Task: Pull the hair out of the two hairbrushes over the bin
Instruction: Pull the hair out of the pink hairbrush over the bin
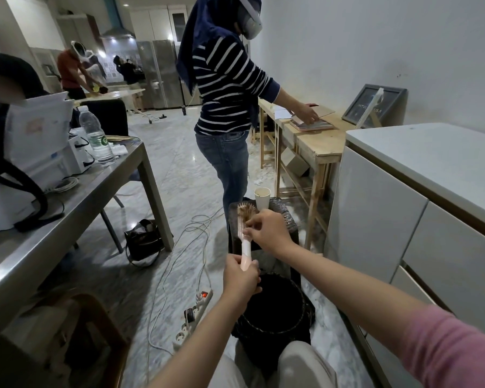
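We note a pale marble floor (179, 152), white wall (347, 37), grey metal counter (67, 191) left, white cabinets (403, 219) right, wooden bench (314, 141), lit kitchen behind.

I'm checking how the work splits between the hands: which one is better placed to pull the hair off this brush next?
The right hand. Its fingertips are already at the hair-clogged bristles of the pink hairbrush, while the left hand grips the handle, holding the brush above the black bin.
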`<state>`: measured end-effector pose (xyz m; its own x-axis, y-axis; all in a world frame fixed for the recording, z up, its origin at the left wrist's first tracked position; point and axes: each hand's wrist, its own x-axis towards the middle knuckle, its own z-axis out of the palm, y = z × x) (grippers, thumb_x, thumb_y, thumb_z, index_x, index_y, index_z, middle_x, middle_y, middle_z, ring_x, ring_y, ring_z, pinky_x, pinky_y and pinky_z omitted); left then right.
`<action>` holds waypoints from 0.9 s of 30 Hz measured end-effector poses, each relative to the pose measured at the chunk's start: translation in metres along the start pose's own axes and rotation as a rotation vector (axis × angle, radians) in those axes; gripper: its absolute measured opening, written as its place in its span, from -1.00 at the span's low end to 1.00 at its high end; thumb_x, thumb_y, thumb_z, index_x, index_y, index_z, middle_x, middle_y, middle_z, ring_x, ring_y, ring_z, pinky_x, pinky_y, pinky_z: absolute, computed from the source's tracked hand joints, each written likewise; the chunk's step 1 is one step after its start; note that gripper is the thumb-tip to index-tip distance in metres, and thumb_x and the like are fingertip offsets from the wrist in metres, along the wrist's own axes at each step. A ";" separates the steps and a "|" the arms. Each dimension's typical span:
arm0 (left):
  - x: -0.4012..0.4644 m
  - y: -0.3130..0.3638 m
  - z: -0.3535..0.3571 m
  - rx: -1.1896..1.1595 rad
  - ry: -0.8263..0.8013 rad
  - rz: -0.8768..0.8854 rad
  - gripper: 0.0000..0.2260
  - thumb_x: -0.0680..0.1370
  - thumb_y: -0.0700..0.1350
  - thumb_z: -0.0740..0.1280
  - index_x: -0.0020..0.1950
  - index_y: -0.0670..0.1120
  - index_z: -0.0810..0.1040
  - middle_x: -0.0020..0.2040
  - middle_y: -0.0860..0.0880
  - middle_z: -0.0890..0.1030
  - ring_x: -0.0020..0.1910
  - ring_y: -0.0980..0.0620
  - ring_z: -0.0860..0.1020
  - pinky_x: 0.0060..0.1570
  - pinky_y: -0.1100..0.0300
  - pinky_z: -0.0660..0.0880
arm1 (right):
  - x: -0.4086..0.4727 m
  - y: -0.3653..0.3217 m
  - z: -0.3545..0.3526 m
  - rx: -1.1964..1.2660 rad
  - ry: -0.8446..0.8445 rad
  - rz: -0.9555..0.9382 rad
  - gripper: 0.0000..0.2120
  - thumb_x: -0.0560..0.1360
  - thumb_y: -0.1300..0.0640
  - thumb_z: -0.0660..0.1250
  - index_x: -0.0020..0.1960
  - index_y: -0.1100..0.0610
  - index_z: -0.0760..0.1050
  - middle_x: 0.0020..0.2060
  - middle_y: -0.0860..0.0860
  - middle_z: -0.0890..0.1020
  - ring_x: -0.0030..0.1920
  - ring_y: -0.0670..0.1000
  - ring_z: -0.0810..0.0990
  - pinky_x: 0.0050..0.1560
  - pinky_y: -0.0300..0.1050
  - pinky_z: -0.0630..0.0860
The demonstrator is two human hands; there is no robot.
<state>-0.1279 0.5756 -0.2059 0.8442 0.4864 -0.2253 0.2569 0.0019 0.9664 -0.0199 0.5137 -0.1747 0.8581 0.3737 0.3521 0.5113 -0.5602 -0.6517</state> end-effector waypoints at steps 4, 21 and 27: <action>0.003 0.000 -0.003 -0.023 0.014 -0.021 -0.83 0.59 -0.18 0.25 -0.10 -0.05 0.27 -0.16 -0.12 0.50 -0.35 0.03 0.46 -0.46 0.20 0.40 | -0.004 -0.002 -0.001 -0.042 -0.020 -0.049 -0.81 0.42 0.25 0.42 0.02 0.24 0.66 -0.05 0.14 0.64 -0.04 0.08 0.60 -0.06 -0.23 0.42; 0.022 0.003 -0.020 -0.182 0.044 -0.302 -0.81 0.54 -0.33 0.19 -0.27 -0.19 0.42 -0.39 -0.09 0.41 -0.51 0.04 0.29 -0.52 0.27 0.14 | -0.015 0.007 0.001 0.063 -0.029 -0.009 -0.91 0.42 0.37 0.30 -0.17 0.29 0.59 -0.19 0.16 0.64 -0.14 0.10 0.58 -0.08 -0.07 0.53; 0.029 -0.002 -0.028 -0.292 0.065 -0.354 -0.85 0.53 -0.35 0.15 -0.20 -0.21 0.42 -0.36 -0.08 0.40 -0.49 0.05 0.30 -0.63 0.36 0.16 | -0.013 0.018 -0.006 0.263 0.085 0.192 -0.93 0.45 0.28 0.38 -0.20 0.20 0.58 -0.33 0.02 0.59 -0.28 0.03 0.60 -0.22 -0.15 0.57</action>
<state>-0.1175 0.6144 -0.2105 0.6946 0.4658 -0.5482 0.3728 0.4187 0.8281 -0.0218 0.4945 -0.1868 0.9440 0.2106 0.2539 0.3203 -0.4006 -0.8585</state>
